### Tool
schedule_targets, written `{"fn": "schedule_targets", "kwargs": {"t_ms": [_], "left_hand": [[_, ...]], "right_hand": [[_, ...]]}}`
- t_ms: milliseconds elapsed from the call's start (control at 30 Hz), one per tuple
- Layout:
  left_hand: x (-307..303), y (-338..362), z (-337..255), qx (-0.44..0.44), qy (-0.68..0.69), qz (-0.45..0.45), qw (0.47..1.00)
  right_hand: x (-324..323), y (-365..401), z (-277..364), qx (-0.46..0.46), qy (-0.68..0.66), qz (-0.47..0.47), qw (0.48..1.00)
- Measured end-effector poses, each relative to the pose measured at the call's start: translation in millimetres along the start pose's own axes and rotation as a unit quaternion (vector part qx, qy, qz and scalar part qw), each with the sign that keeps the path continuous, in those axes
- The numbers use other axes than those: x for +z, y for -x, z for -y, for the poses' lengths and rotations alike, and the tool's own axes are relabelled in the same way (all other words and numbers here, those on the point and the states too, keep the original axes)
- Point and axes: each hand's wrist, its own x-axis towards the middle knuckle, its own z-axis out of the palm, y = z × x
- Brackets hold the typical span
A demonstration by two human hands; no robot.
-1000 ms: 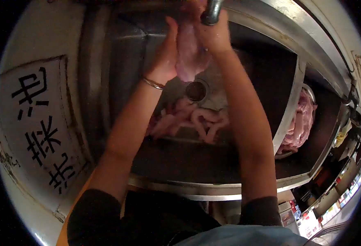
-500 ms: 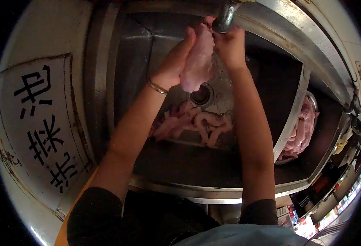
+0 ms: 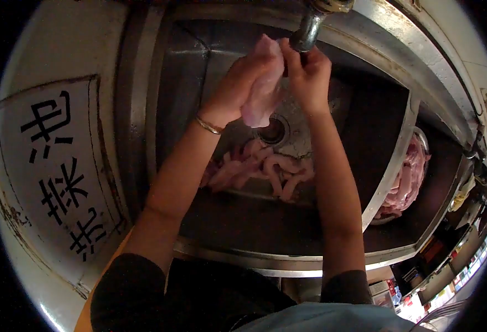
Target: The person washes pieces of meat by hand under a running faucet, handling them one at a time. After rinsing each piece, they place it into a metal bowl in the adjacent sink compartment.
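A long slab of raw pink meat point(image 3: 265, 99) hangs over the sink drain point(image 3: 271, 130), with my left hand point(image 3: 240, 83) wrapped along its left side. Just right of its upper end, below the faucet point(image 3: 308, 30), is my right hand point(image 3: 314, 77). Its fingers are curled together, and the faucet partly covers them, so what they pinch is hidden. Strips of raw meat point(image 3: 238, 169) lie on the sink floor nearer to me, between my forearms.
The metal sink point(image 3: 287, 257) has a divider point(image 3: 395, 160) on the right. Beyond it, a bowl point(image 3: 422, 135) heaped with raw meat point(image 3: 406, 182) sits in a second basin. A white sign point(image 3: 60, 177) with black characters is on the left wall.
My left hand has turned over the slab, its fingers now further across it. The right hand has shifted down slightly, and its fingers have drawn together beside the meat.
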Motion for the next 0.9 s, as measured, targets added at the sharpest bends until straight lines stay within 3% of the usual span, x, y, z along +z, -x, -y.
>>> {"fn": "schedule_targets", "kwargs": {"t_ms": [67,167,200,267,367,433,533,667,733,767,833,900], "left_hand": [[8.0,7.3,-4.3,-0.024,0.021,-0.038,0.999],[8.2,8.3,-6.7,-0.011,0.072,-0.025,0.997],[0.7,6.3,-3.8,-0.011,0.073,-0.025,0.997],[-18.9,-1.1,6.3,-0.100,0.086,0.053,0.990],[7.5,1.6,-3.8,-0.028,0.106,0.025,0.994],[6.9,-0.4,-1.5,-0.024,0.085,0.025,0.996],[7.2,-3.8,2.3,-0.018,0.055,0.013,0.998],[12.2,5.0,-7.2,-0.026,0.051,0.004,0.998],[1.2,1.4,-0.5,-0.034,0.045,0.021,0.998],[-4.0,-0.5,2.8,-0.042,0.037,0.036,0.998],[7.5,1.9,-5.5,-0.038,0.046,0.012,0.998],[14.1,2.4,-1.8,-0.038,0.058,-0.009,0.998]], "right_hand": [[-2.3,1.8,-8.4,-0.003,0.026,-0.026,0.999],[-6.1,5.5,-18.2,0.066,0.008,0.018,0.998],[-4.3,9.3,-25.0,0.067,-0.069,0.019,0.995],[-5.4,13.6,-23.6,0.066,-0.142,0.018,0.987],[-4.3,18.2,4.0,0.060,-0.113,0.052,0.990],[-3.4,14.0,19.3,-0.041,0.034,0.023,0.998],[-2.5,2.7,19.6,-0.041,0.077,-0.033,0.996],[-8.7,-2.8,6.8,-0.021,0.068,-0.029,0.997],[-19.7,-2.9,11.0,0.163,-0.037,-0.035,0.985],[-13.3,-0.4,7.7,0.162,-0.038,-0.034,0.985],[12.8,8.2,12.7,-0.056,-0.138,-0.002,0.989],[16.4,15.7,27.2,-0.030,-0.146,0.046,0.988]]}}
